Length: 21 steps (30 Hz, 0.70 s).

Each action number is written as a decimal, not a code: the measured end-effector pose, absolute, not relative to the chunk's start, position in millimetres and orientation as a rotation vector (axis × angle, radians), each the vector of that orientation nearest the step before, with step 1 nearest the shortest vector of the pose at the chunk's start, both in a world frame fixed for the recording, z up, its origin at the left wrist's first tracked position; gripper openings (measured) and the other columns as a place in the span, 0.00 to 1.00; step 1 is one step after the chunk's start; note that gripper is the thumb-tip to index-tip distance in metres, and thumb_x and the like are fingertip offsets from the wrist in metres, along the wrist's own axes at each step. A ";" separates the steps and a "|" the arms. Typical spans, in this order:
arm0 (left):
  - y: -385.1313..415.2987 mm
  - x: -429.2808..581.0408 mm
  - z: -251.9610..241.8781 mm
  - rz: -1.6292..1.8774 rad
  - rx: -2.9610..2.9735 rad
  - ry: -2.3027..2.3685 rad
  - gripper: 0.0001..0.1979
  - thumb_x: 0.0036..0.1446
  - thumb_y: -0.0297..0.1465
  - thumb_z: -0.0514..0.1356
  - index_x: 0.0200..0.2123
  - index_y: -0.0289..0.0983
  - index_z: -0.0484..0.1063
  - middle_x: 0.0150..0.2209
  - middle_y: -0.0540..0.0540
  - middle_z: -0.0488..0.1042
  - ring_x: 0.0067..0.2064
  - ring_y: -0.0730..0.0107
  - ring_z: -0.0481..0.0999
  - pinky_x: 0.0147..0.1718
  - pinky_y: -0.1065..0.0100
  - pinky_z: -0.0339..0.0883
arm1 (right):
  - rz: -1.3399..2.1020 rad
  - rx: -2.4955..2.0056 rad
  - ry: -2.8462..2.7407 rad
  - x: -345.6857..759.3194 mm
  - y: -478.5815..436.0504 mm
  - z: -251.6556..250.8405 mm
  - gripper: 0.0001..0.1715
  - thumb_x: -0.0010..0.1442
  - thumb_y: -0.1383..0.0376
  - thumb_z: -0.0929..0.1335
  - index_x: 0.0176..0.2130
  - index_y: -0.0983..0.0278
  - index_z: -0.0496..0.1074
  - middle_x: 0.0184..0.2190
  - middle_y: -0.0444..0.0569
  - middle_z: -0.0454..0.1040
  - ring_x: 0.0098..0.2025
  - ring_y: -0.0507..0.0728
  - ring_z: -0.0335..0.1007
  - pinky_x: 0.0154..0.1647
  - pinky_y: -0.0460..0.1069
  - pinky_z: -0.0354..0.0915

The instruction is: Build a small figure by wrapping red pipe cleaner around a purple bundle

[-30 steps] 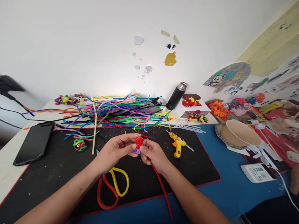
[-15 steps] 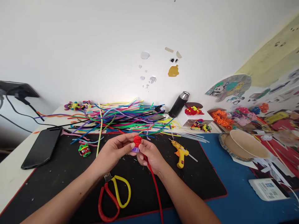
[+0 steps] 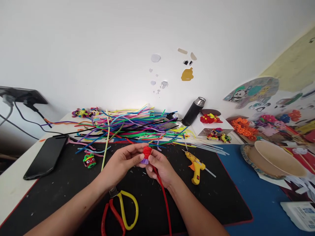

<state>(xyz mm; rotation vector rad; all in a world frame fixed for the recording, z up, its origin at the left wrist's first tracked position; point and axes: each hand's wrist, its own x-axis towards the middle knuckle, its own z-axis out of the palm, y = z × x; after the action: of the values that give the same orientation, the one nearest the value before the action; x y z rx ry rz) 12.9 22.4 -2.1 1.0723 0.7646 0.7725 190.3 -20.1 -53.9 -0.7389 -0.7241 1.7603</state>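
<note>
A small red and purple piece [image 3: 147,152] made of wound pipe cleaner is pinched between both hands above the black mat. My left hand [image 3: 125,159] holds its left side with thumb and fingers. On its right side, my right hand [image 3: 161,165] grips it with the thumb in front. A long red strand [image 3: 165,196] runs from beneath my right hand down to the bottom edge of the view. Below my left wrist lie scissors [image 3: 128,209] with one yellow and one red handle.
Pipe cleaners [image 3: 128,123] are heaped along the wall. A yellow glue gun [image 3: 195,166] lies right of my hands, a small red-green figure [image 3: 89,161] and a phone [image 3: 45,158] left. A black flask [image 3: 194,112] and bowl [image 3: 278,159] stand farther right.
The view has shifted slightly, so the wall items, glue gun and bowl appear farther right. Both hands keep their hold on the red and purple piece.
</note>
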 end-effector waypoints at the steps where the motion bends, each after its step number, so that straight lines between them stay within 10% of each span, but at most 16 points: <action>1: 21.8 13.5 -3.1 0.774 1.068 0.764 0.23 0.53 0.39 0.77 0.51 0.38 0.83 0.47 0.40 0.85 0.44 0.59 0.84 0.39 0.66 0.81 | 1.764 -0.736 -0.716 191.4 -21.4 -53.5 0.27 0.57 0.50 0.81 0.40 0.64 0.71 0.19 0.37 0.69 0.14 0.44 0.54 0.14 0.42 0.44; 21: 9.4 22.2 1.9 0.877 1.008 0.719 0.21 0.47 0.35 0.80 0.46 0.39 0.86 0.42 0.41 0.87 0.34 0.68 0.83 0.33 0.72 0.79 | 1.770 -0.641 -0.763 193.8 -29.8 -43.5 0.25 0.59 0.51 0.80 0.45 0.64 0.73 0.20 0.36 0.68 0.14 0.45 0.53 0.15 0.43 0.44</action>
<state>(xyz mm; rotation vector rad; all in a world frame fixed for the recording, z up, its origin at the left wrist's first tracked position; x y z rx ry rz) 22.2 9.4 1.9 1.0082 0.7189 0.8774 193.8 -29.8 -43.5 -0.6407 -0.7625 1.7700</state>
